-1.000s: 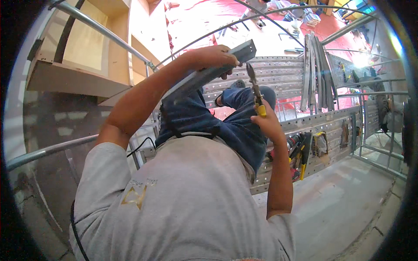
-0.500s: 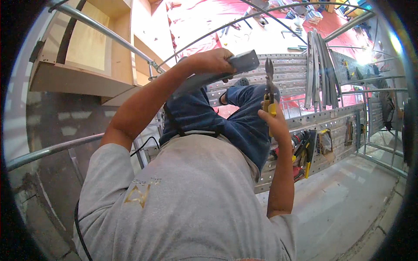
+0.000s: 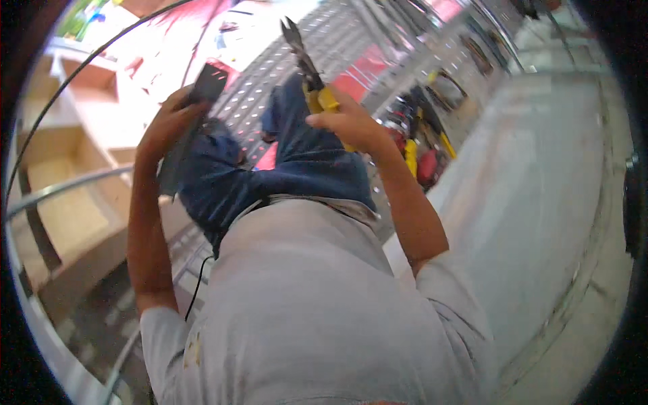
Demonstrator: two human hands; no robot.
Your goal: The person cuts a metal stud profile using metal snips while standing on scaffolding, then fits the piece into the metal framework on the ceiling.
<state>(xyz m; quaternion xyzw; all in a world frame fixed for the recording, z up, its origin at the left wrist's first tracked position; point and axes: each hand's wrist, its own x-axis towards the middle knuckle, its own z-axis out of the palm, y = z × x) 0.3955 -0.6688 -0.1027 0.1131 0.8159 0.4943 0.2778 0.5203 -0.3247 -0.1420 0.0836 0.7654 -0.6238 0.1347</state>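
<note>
My left hand (image 3: 165, 128) is closed around a grey metal channel (image 3: 209, 82), whose far end sticks up past my fingers. The channel's lower part slants down beside my left thigh. In my right hand (image 3: 354, 125) is a pair of tin snips (image 3: 302, 55) with yellow handles, held upright above my right knee. The snips' blades point away from me and stand apart from the channel. Motion blurs both hands slightly.
Under my legs lies a perforated metal scaffold platform (image 3: 255, 91). To the right sit several red, black and yellow tools (image 3: 426, 162). Long grey metal profiles (image 3: 381, 30) lie farther off. A wooden cabinet (image 3: 74, 192) stands left, behind a curved scaffold rail (image 3: 81, 182).
The view has swung to the right, so the cabinet appears tilted and more of the right-hand floor shows. The channel now points more steeply away; both hands keep their holds.
</note>
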